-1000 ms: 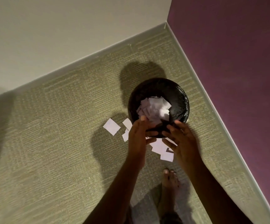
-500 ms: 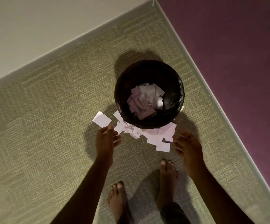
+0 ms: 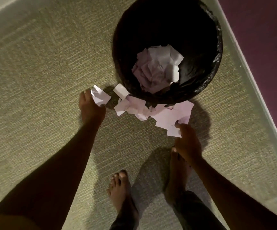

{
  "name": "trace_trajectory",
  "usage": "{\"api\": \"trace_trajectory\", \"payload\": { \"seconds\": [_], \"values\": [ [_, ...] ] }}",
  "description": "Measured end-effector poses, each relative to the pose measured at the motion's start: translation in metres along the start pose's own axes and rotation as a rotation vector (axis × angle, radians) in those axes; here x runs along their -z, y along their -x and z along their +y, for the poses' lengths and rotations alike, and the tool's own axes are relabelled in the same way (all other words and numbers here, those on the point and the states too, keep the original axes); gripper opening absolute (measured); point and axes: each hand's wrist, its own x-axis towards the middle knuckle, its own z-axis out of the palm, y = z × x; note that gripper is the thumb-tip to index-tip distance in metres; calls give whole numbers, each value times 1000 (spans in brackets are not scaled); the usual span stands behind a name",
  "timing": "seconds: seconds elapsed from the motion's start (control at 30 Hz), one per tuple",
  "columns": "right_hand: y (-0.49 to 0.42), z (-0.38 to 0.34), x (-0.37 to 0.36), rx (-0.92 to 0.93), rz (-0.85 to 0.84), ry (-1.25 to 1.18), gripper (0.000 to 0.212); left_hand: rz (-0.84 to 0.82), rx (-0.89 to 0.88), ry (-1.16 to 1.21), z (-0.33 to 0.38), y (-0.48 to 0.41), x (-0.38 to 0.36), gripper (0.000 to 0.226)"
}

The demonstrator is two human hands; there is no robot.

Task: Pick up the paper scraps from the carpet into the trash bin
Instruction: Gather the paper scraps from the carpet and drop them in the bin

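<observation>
So, a crumpled scrap [image 3: 100, 97] is being gripped by the left hand [image 3: 91, 108], fingers curled round it, at about 9 o'clock of the loose pile [image 3: 151, 110] on the carpet [image 3: 34, 80]. The pile's 5 o'clock edge is being touched by the right hand [image 3: 187, 141]. Whether a piece is being pinched there can't be told, it's too dark. The hands are being held well apart, with the pile between them. The pile is being crowded against the trash bin [image 3: 200, 77] at its 12 o'clock, and a heap of scraps [image 3: 157, 70] is being held inside it. Bare feet [image 3: 121, 193] are being planted at 6 o'clock.
</observation>
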Motion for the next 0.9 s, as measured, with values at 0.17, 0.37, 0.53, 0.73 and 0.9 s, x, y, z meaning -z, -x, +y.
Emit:
{"api": "trace_trajectory", "payload": {
  "seconds": [0.17,0.37,0.53,0.73,0.9],
  "values": [
    [-10,14,-23,190,39,340,72,-144,-18,-45,-23,-16,-18,78],
    [-13,21,-36,206,105,459,65,-153,5,-89,-29,-16,-29,93],
    [-17,19,-35,114,107,254,48,-101,-22,-206,-31,-22,-26,103],
    [-15,9,-26,87,62,-23,22,-105,-41,-296,-32,-26,-22,67],
    [-30,-6,-11,106,129,-67,17,-103,-44,-141,-43,-15,-15,38]
  ]
}}
